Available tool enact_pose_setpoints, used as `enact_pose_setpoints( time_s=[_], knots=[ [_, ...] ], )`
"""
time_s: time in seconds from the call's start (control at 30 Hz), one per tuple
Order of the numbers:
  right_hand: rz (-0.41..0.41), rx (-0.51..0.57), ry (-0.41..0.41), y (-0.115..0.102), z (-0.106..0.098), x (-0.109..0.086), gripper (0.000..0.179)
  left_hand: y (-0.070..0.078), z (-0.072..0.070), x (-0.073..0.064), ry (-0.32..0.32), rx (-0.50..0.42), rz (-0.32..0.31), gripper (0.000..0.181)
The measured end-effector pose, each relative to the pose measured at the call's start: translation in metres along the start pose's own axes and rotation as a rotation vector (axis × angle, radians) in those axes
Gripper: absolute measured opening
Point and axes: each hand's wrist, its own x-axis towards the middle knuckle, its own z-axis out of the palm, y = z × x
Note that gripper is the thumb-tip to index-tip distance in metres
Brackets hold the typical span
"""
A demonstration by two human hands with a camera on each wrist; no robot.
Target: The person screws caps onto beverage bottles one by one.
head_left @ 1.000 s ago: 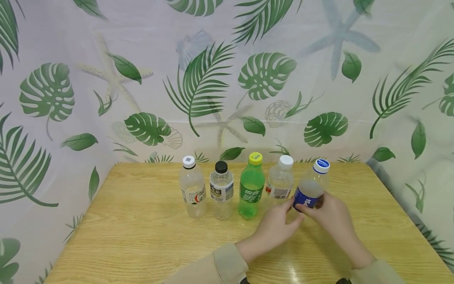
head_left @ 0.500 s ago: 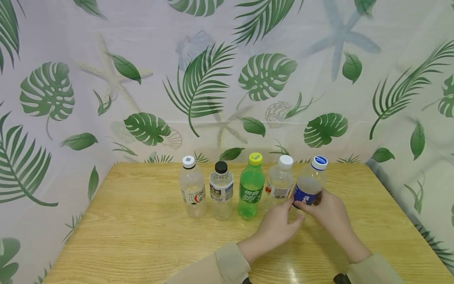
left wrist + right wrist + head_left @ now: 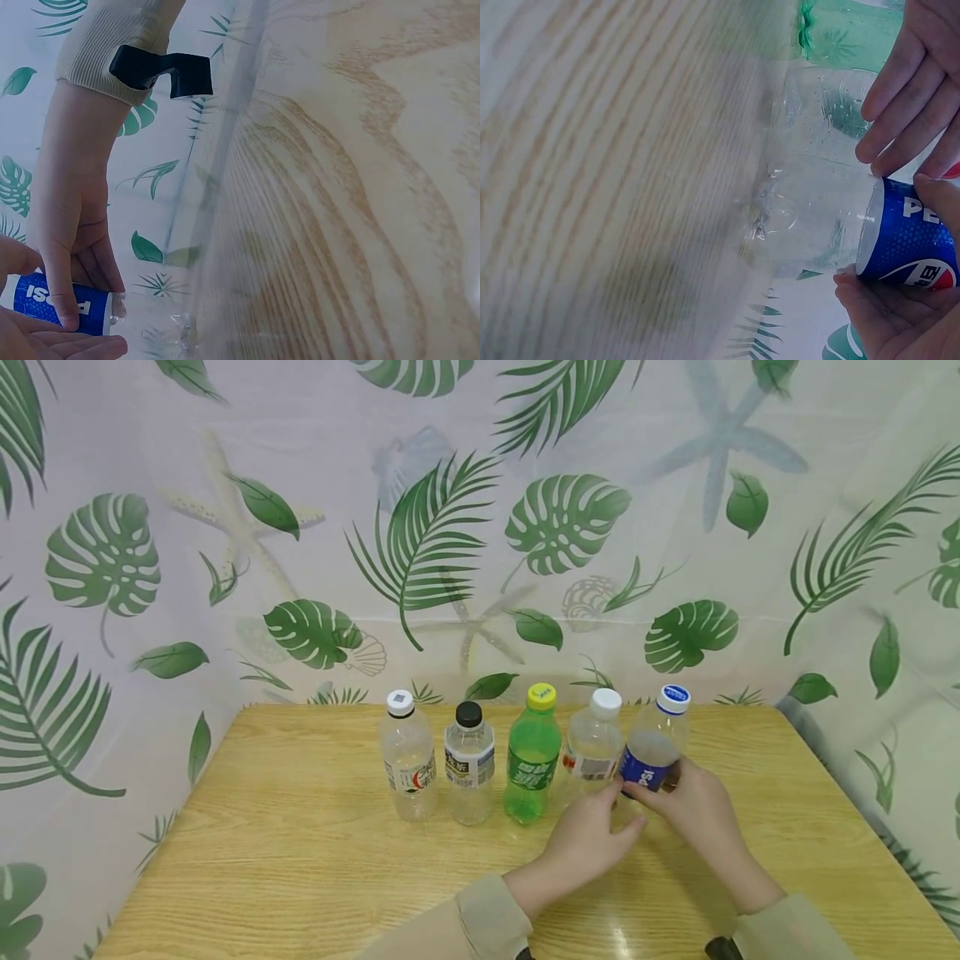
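A clear Pepsi bottle (image 3: 651, 747) with a blue label and blue-topped white cap stands at the right end of a row of bottles. My right hand (image 3: 697, 802) grips its lower part, thumb across the label and fingers around the far side. On the left, my left hand (image 3: 588, 835) reaches toward the same bottle. In the right wrist view, the left hand's fingers (image 3: 919, 97) are straight beside the bottle (image 3: 821, 214), close to its label. Close by stands a clear bottle with a white cap (image 3: 592, 747), its base partly hidden by the left hand.
Further left stand a green bottle with a yellow cap (image 3: 534, 760), a black-capped bottle (image 3: 469, 768) and another white-capped bottle (image 3: 408, 760). All rest on a wooden table (image 3: 300, 860). A leaf-patterned cloth (image 3: 450, 527) hangs behind the table.
The Pepsi bottle has shifted slightly left and toward the back, with the right hand on it. My left hand has barely moved. The other bottles stay in place.
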Motion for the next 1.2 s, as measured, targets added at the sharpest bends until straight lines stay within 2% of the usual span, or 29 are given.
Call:
enact_pose_setpoints(
  time_s=[0.4,0.73,0.83,1.03,1.2],
  knots=[
    [-0.012,0.029,0.002,-0.001,0.003,-0.001,0.066,-0.001,-0.001,-0.001,-0.015,-0.015,-0.011,0.06],
    [-0.035,0.061,0.021,-0.002,0.008,0.001,0.07,-0.005,-0.002,-0.009,-0.022,-0.014,0.002,0.063],
    [-0.036,0.078,0.017,0.0,0.011,0.0,0.074,-0.008,-0.002,-0.012,-0.017,-0.029,0.024,0.06],
    [-0.003,0.08,-0.043,0.001,0.011,-0.01,0.085,-0.019,-0.004,-0.023,-0.033,-0.034,0.085,0.052],
    [0.069,0.007,-0.127,-0.001,0.005,-0.029,0.09,-0.03,-0.017,-0.042,-0.085,0.001,0.064,0.054]
  ],
)
